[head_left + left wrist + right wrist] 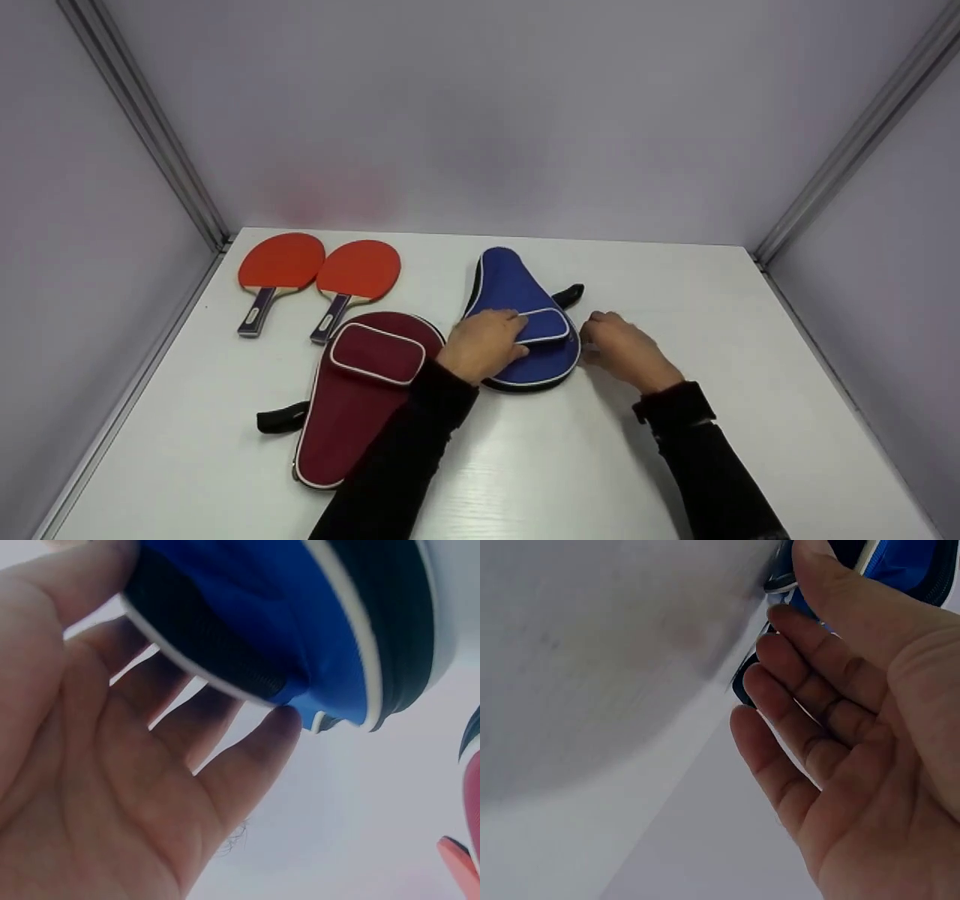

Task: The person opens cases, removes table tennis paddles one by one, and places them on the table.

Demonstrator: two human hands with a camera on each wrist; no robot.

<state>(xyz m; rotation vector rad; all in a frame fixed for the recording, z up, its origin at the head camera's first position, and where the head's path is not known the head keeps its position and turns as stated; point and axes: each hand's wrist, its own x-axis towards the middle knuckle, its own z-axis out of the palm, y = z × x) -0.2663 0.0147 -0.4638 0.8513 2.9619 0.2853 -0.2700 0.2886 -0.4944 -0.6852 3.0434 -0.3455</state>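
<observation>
A blue table tennis bat case [517,277] with white piping and a front pocket [546,327] lies on the table, its wide end toward me. My left hand [484,345] grips the pocket, thumb on one side and fingers along its other edge, as the left wrist view shows. Close to the case's right edge is my right hand [619,349], its fingers loosely bent. In the right wrist view a gap shows between thumb and index finger, with part of the blue case [904,562] behind; whether the fingertips touch the edge is unclear.
A dark red bat case [349,435] with a black strap [282,419] lies at the left, partly under my left sleeve. Behind it are two red bats, one at the far left [281,262] and another beside it [360,268]. Pale walls enclose the white table [525,465].
</observation>
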